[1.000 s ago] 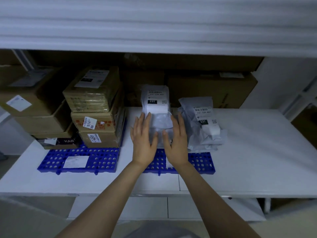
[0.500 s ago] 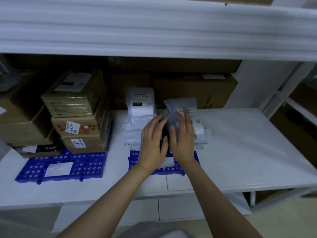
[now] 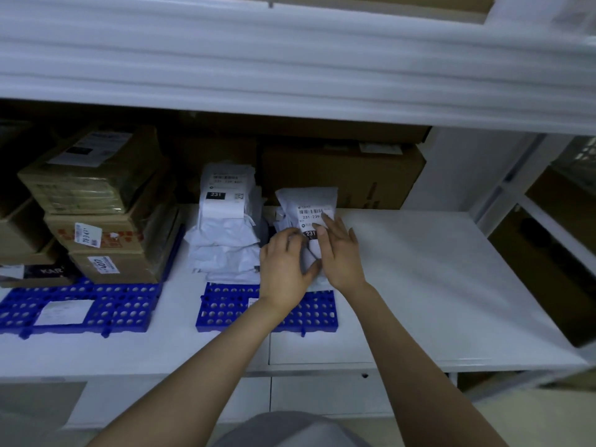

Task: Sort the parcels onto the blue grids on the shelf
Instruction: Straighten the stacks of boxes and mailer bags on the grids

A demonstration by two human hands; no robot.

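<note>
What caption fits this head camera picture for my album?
Left hand holds and right hand presses a white parcel, labelled 231, on a blue grid beside stacked white parcels.

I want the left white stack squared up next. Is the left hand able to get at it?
Probably yes: the left hand holds the right parcel just beside the stack, nothing lies between, but it must let go first.

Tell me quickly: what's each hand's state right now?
Left hand: grips the right white parcel.
Right hand: open, straight fingers pressing on the same parcel.
</note>
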